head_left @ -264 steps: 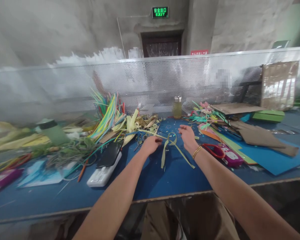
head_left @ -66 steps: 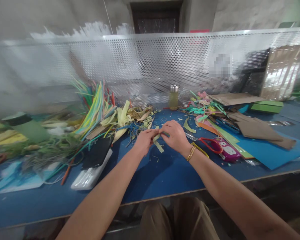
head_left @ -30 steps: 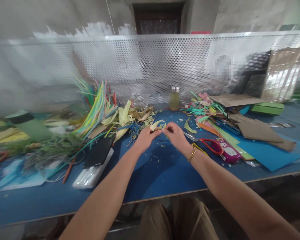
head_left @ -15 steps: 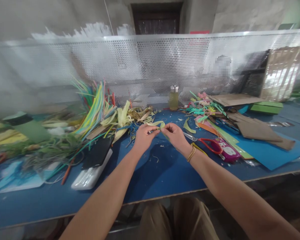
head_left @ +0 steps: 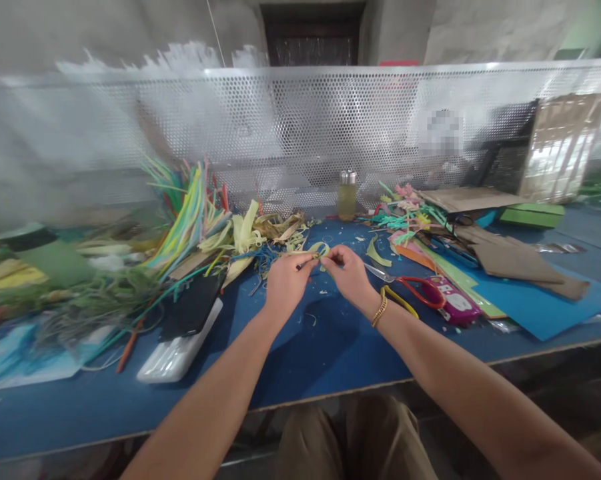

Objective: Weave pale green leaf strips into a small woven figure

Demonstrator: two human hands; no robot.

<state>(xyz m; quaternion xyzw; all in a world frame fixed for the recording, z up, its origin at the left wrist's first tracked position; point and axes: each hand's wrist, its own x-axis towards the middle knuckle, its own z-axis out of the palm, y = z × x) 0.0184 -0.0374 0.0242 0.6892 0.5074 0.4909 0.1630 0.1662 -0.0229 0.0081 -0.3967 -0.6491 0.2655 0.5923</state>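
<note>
Over the middle of the blue table, my left hand point(head_left: 291, 275) pinches a pale green strip of corn husk point(head_left: 321, 249) between thumb and fingers. Close by on its right, my right hand point(head_left: 347, 268) pinches the same strip, which curls up between the fingertips. Where exactly each fingertip grips is too small to make out. Just beyond my right hand lie red-handled scissors point(head_left: 423, 288) and a loose piece of husk point(head_left: 378, 253). A heap of dried corn husks point(head_left: 245, 230) sits past my left hand.
Bundled coloured pipe cleaners point(head_left: 185, 217) stand left of the husks. Nearer are a black phone point(head_left: 193, 307) and a white case point(head_left: 180, 350). A glass jar point(head_left: 347, 197) stands by the perforated metal screen point(head_left: 310, 133). Cardboard point(head_left: 525, 263) and blue paper point(head_left: 530, 307) lie right.
My hands have drawn slightly apart, the left one shifting a little left. The husk strip now shows a small loop between them.
</note>
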